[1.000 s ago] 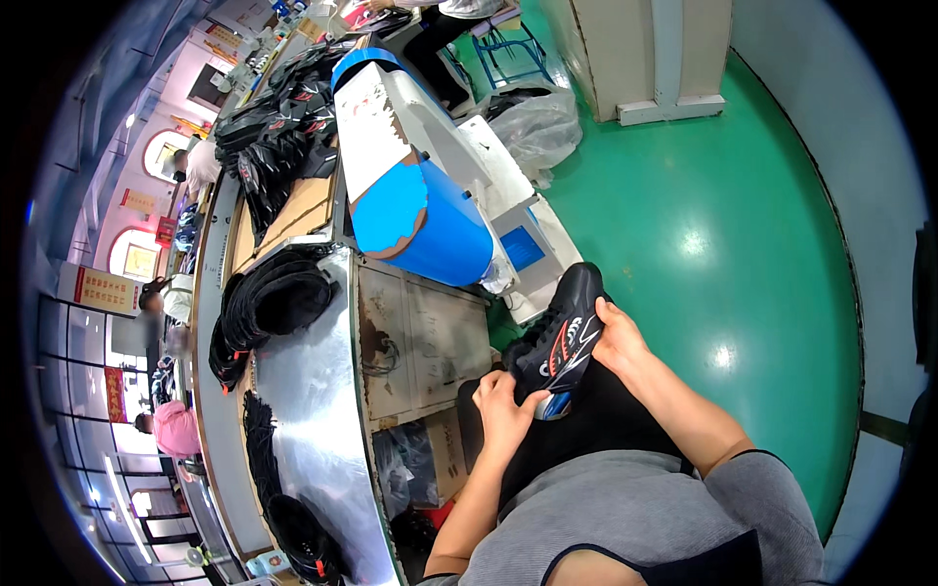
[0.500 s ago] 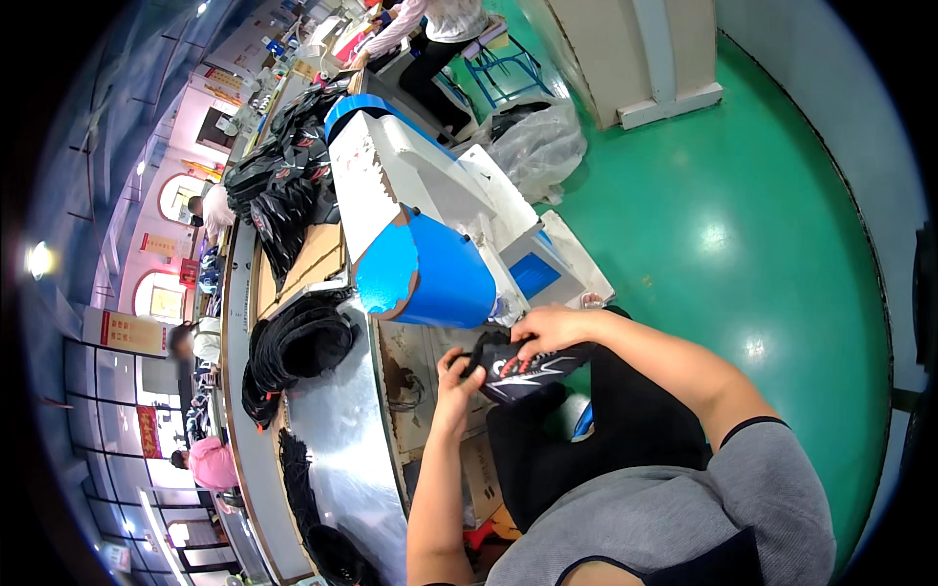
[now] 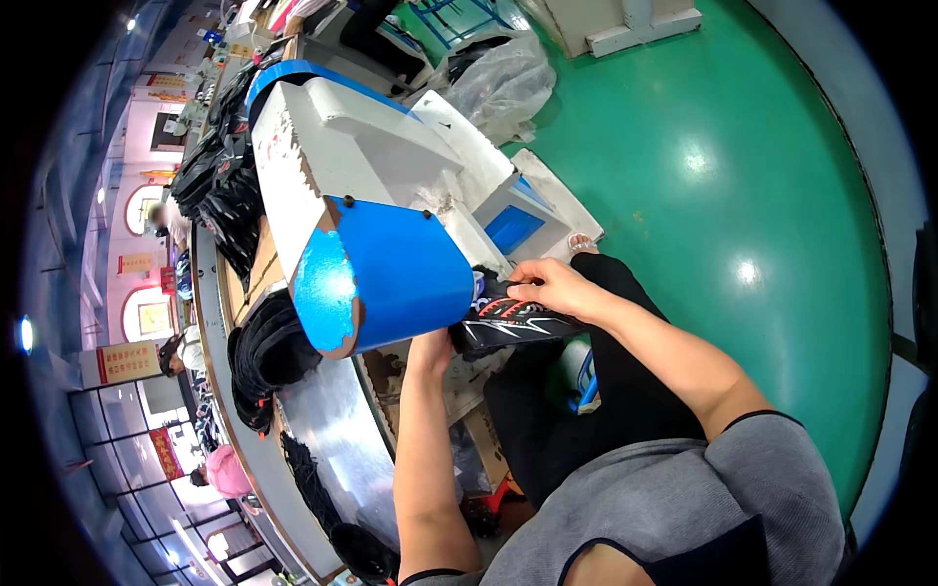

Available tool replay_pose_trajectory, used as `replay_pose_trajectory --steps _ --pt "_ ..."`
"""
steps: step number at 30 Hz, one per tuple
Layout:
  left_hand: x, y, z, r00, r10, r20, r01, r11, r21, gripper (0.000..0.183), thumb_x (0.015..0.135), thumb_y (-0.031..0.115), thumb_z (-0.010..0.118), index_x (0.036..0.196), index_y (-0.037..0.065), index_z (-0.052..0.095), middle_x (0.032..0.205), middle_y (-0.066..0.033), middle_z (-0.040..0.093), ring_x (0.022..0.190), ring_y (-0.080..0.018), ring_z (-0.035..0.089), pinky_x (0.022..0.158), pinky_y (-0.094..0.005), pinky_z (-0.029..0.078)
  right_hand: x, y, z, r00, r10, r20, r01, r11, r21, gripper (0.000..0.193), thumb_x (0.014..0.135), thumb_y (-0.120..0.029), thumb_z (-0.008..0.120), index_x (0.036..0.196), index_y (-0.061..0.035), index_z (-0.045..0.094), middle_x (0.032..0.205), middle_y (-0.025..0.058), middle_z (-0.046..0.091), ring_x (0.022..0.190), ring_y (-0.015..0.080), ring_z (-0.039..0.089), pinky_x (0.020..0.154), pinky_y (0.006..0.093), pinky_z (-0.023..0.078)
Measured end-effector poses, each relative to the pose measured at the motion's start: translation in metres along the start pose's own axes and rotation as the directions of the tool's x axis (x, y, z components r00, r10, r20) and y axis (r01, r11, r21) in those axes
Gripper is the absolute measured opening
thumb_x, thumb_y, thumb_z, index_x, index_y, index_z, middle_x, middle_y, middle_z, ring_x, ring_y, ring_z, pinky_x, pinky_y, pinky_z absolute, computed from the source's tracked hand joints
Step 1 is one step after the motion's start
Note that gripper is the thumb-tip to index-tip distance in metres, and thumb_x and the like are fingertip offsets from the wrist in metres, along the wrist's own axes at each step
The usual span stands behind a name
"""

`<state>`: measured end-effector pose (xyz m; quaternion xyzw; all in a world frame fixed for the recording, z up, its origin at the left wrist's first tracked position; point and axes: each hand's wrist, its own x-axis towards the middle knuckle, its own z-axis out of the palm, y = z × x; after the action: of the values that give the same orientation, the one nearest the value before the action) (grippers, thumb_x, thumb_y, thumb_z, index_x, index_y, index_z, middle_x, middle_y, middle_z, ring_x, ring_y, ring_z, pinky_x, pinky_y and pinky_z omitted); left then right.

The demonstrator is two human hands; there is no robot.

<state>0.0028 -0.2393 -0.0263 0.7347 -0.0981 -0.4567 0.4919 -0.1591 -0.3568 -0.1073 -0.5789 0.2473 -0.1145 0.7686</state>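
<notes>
Right grip [image 3: 549, 285] is grasping a black shoe upper [image 3: 513, 330] with red and white markings, fingers and thumb pinching along its top edge. Left grip [image 3: 431, 347] is showing only near the wrist; a blue machine housing [image 3: 405, 278] is hiding the fingers, so cannot tell whether they are clenched or loose. Upper is lying roughly sideways above the person's black-trousered legs [image 3: 532, 410], its left end running up to the housing's lower right corner.

Machine's white body [image 3: 376, 146], paint flaking, is stretching away behind the housing. To the left, a metal-topped table [image 3: 327, 420] is carrying a curved stack of black pieces [image 3: 274, 347] and a dark bundle of strands [image 3: 311, 479]. Farther up, a glossy black pile [image 3: 230, 186] is spreading out. A clear plastic bag [image 3: 503, 88] is sitting on the green floor [image 3: 703, 225]. A person in pink [image 3: 227, 471] is showing at far left.
</notes>
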Motion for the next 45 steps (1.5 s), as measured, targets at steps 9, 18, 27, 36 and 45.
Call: replay_pose_trajectory --steps 9,18,27,36,45 --pt "-0.009 -0.013 0.009 0.999 0.032 -0.031 -0.037 0.981 -0.189 0.027 0.09 0.017 0.055 0.114 0.005 0.055 0.106 -0.0063 0.057 0.1 -0.0181 0.055 0.089 -0.0345 0.046 0.016 -0.03 -0.012 0.998 0.019 0.065 -0.006 0.981 -0.196 0.02 0.086 -0.017 0.065 0.092 0.0019 0.065 0.08 0.0039 0.064 0.076 0.0096 0.055 0.067 0.0261 0.043" --pt "-0.046 -0.04 -0.01 0.941 0.327 -0.084 -0.338 0.912 -0.231 0.037 0.091 0.027 0.055 0.122 0.006 0.052 0.118 -0.0083 0.057 0.11 -0.0212 0.054 0.094 -0.0392 0.043 0.003 0.003 -0.003 0.922 -0.184 0.342 0.18 0.983 0.044 0.016 0.086 -0.017 0.062 0.087 -0.0013 0.061 0.074 0.0038 0.062 0.072 0.0117 0.056 0.065 0.0303 0.044" --pt "-0.12 -0.119 -0.054 0.978 -0.027 0.208 0.187 0.56 -0.807 0.046 0.091 0.048 0.048 0.109 0.006 0.059 0.101 -0.0116 0.065 0.094 -0.0259 0.063 0.089 -0.0418 0.051 -0.063 -0.042 0.033 0.547 -0.507 0.666 0.759 0.636 -0.14 0.015 0.078 -0.013 0.067 0.09 -0.0063 0.065 0.094 0.0033 0.063 0.099 0.0228 0.051 0.083 0.034 0.043" --pt "-0.093 -0.069 -0.025 0.97 0.245 0.01 -0.214 0.866 -0.452 0.046 0.081 0.004 0.064 0.124 0.003 0.05 0.118 -0.01 0.059 0.111 -0.023 0.056 0.097 -0.0369 0.043 -0.047 -0.018 0.044 0.985 -0.154 0.076 0.153 0.988 0.024 0.025 0.09 -0.006 0.056 0.115 -0.0015 0.055 0.09 0.0051 0.059 0.068 0.0092 0.057 0.054 0.023 0.044" --pt "-0.048 -0.052 0.019 0.97 0.226 -0.085 -0.242 0.908 -0.342 0.036 0.086 0.005 0.063 0.119 -0.001 0.051 0.111 -0.0105 0.061 0.098 -0.0194 0.061 0.084 -0.0331 0.049 -0.012 -0.012 0.03 0.996 0.089 -0.006 -0.08 0.925 0.37 0.03 0.084 -0.006 0.065 0.109 0.0005 0.05 0.078 0.0023 0.052 0.062 0.0079 0.051 0.047 0.0211 0.035"
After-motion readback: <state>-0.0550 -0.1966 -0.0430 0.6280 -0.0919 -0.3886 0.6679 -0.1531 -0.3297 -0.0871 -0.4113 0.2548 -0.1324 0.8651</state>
